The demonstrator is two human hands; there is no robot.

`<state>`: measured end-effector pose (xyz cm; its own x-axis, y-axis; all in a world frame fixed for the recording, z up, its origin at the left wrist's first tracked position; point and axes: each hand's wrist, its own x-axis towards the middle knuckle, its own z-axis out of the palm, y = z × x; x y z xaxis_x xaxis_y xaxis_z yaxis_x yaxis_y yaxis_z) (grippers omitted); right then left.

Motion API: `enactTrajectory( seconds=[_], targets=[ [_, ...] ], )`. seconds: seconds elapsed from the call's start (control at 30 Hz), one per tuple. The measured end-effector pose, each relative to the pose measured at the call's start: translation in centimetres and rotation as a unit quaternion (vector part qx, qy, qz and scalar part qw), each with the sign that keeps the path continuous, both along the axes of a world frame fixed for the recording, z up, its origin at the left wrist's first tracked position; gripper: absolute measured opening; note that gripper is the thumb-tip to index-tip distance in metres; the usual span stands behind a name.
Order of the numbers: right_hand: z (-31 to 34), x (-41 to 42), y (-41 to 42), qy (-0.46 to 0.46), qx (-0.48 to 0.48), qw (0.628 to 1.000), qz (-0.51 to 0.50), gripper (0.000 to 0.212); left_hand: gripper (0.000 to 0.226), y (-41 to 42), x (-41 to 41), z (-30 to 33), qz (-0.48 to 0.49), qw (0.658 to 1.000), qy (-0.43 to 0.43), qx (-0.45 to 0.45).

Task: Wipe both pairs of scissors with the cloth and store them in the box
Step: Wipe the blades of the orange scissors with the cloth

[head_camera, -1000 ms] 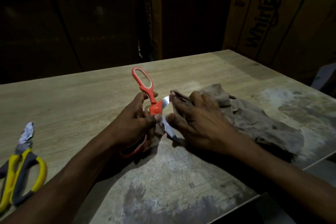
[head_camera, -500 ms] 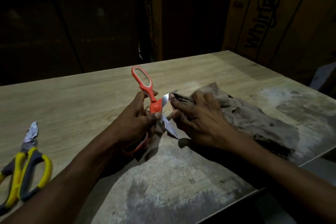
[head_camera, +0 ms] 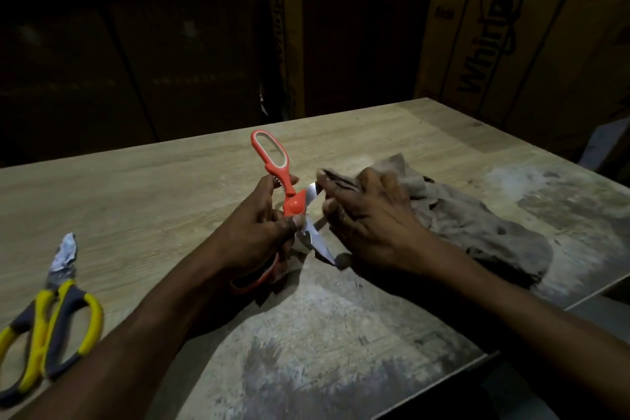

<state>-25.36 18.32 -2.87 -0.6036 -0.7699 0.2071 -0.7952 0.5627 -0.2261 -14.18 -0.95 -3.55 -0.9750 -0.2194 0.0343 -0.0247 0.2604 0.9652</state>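
— While the left hand (head_camera: pixel 259 232) keeps its curled grip on the orange scissors (head_camera: pixel 289 204), what has changed?
— Little. Their blades are spread, one loop up, above the middle of the desk (head_camera: pixel 153 201). The right hand (head_camera: pixel 371 225), fingers curled into the cloth (head_camera: pixel 477 225), pinches it on the upper blade; it has slid up from the lower blade it covered a second ago.
— And the yellow scissors (head_camera: pixel 51 324)?
— Flat on the desk at far left, untouched, sitting further right in view than before as the camera turned.
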Motion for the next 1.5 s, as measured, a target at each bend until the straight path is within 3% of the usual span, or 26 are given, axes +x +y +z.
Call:
enactTrajectory(
  seconds=[0.13,0.2,0.4,0.57,0.67,0.73,0.83,0.9,1.0,1.03,1.13,1.23,1.3,1.4,1.5],
  targets=[
    [-0.7,1.3,-0.7,-0.008,0.017,0.999,0.037,0.097,0.058,0.0,0.0,-0.2,-0.002,1.0,0.008,0.011],
    [-0.5,0.6,-0.4,0.005,0.027,1.0,0.007,0.085,0.058,-0.1,0.0,-0.3,0.003,1.0,0.003,0.01],
    [-0.5,1.0,0.2,0.002,0.043,0.999,-0.002,0.074,0.058,0.0,-0.4,-0.8,-0.001,1.0,-0.001,0.028],
    [0.5,-2.4,1.1,-0.013,0.088,0.994,-0.071,0.086,0.058,0.0,-0.3,-0.8,0.008,0.997,-0.01,0.08],
    [-0.1,-3.9,1.5,-0.064,-0.047,0.994,-0.078,0.077,0.049,0.0,0.1,-0.2,0.02,0.995,-0.006,0.099],
    [-0.1,-4.3,1.7,-0.043,-0.177,0.981,-0.069,0.054,0.045,0.1,0.3,0.1,0.01,0.995,-0.012,0.1],
    [0.9,-3.8,1.9,-0.053,-0.301,0.951,-0.043,0.019,0.033,0.3,0.4,0.4,-0.004,0.996,-0.019,0.091],
    [2.1,-2.8,2.1,-0.133,-0.357,0.925,-0.008,0.012,0.033,0.2,0.4,0.5,-0.012,0.996,-0.024,0.082],
    [2.7,-0.7,1.6,-0.274,-0.401,0.873,0.057,0.019,0.038,0.1,0.2,0.1,-0.011,0.998,-0.017,0.061],
    [2.2,0.1,1.0,-0.271,-0.396,0.875,0.059,0.018,0.04,0.0,0.1,-0.1,-0.008,0.998,-0.009,0.058],
    [0.0,1.1,-1.1,-0.111,-0.346,0.931,0.033,0.014,0.046,-0.2,-0.1,-0.4,-0.007,0.999,0.01,0.05],
    [-0.3,-0.6,-1.8,-0.033,-0.352,0.935,-0.014,0.013,0.041,-0.3,-0.3,-0.6,-0.009,0.999,0.027,0.037],
    [0.1,-0.4,-1.7,-0.028,-0.36,0.932,-0.017,0.01,0.04,-0.3,-0.3,-0.5,-0.02,0.999,0.038,0.029],
    [-0.1,1.6,-1.8,-0.023,-0.331,0.942,0.053,0.009,0.037,-0.2,-0.2,-0.6,-0.022,0.998,0.046,0.023],
    [0.0,-1.0,-2.0,-0.021,-0.374,0.927,-0.004,0.011,0.034,-0.2,-0.2,-0.5,-0.02,0.999,0.044,0.007]
  ],
)
